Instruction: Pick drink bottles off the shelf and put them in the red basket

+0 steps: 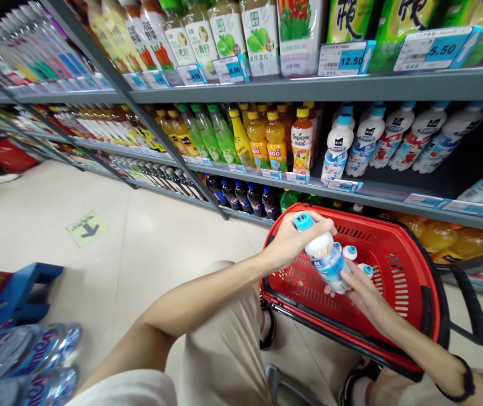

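Note:
A white and blue bottle point(328, 260) with a light blue cap is tilted over the red shopping basket point(397, 237). Around its neck and upper side my left hand point(296, 231) is closed. Lower down, my right hand point(357, 279) grips the same bottle near its base. Inside the basket several bottles with light blue caps point(351, 252) show, partly hidden behind the held bottle and my right hand. On the shelf above the basket stand similar white bottles point(366, 141) with blue and red labels.
Grey shelves point(309, 87) full of drinks run along the aisle. Orange juice bottles point(275, 138) and dark cola bottles point(253, 198) stand left of the basket. Large water bottles point(25, 361) lie at lower left, below a blue stand point(25, 299). The basket's black handle point(469, 304) juts out rightward.

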### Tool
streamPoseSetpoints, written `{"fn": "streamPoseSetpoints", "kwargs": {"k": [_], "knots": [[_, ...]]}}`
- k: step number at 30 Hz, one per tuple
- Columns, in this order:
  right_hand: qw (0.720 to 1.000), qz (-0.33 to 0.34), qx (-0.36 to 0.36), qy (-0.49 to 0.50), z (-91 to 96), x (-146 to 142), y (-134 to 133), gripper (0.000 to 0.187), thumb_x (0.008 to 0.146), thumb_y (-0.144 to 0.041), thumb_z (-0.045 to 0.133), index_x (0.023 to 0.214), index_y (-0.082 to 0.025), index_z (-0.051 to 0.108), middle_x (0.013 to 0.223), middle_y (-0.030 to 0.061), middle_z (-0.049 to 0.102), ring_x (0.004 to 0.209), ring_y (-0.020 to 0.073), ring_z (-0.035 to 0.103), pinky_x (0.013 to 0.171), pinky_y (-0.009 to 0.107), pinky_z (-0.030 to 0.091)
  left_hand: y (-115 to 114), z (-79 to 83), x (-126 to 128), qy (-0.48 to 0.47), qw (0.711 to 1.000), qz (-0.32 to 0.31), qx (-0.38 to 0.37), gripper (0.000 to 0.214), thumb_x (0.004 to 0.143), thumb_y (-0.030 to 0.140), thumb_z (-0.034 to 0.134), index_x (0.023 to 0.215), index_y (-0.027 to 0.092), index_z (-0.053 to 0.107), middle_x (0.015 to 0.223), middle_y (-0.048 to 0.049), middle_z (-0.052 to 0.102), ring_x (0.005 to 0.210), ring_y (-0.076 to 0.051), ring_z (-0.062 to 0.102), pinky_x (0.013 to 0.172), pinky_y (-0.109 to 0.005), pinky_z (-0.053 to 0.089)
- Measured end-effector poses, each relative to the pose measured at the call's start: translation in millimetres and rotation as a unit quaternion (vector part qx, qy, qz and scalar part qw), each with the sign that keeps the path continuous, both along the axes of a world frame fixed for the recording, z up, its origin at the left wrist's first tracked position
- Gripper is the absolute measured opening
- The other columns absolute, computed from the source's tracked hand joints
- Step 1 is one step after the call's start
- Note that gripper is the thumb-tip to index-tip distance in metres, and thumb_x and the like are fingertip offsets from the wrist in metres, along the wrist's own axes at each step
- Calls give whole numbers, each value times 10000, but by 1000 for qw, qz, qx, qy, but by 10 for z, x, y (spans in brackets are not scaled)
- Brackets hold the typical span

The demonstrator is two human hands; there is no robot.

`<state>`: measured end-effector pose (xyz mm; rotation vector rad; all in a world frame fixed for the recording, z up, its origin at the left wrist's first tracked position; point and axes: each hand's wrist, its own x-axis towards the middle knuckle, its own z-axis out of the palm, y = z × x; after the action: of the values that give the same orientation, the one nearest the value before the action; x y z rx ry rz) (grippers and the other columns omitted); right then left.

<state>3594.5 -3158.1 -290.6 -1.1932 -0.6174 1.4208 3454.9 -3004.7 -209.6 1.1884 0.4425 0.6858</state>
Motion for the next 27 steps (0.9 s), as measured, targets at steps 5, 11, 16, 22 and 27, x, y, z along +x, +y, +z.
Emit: {"fn": "streamPoseSetpoints", "kwargs": {"k": [5,11,16,22,27], "knots": [[1000,-2,7,-25,22,22,-49,600,776,-609,884,1155,-204,655,682,-15,695,617,153,611,621,268,509,101,38,16,-11,996,22,-80,340,782,436,891,845,149,720,923,-65,778,820,-163,722,779,-299,567],[998,39,-5,44,81,28,-99,645,910,-782,593,913,-143,687,698,68,722,343,57,410,376,229,284,127,-16,32,-26,990,-2,-140,278,811,378,873,910,154,741,1015,-75,798,874,-180,745,834,-319,586],[995,80,1,65,126,71,-115,655,938,-775,539,938,-135,681,672,82,722,363,97,499,377,227,339,239,-48,92,-14,975,22,-221,188,887,285,804,914,108,747,963,-95,800,853,-174,752,839,-320,603],[994,-2,87,-69,55,63,-77,439,822,-464,873,1118,-202,682,977,70,780,698,184,713,586,289,567,464,-30,146,-12,959,86,-271,129,981,175,654,872,120,696,905,-77,796,813,-159,748,867,-338,609],[974,-92,106,-180,8,66,-67,466,769,-373,926,1157,-233,707,1176,89,783,1047,269,746,901,383,616,494,-79,130,-8,959,71,-274,105,976,190,663,898,129,696,926,-68,795,819,-155,744,877,-339,601]]}}
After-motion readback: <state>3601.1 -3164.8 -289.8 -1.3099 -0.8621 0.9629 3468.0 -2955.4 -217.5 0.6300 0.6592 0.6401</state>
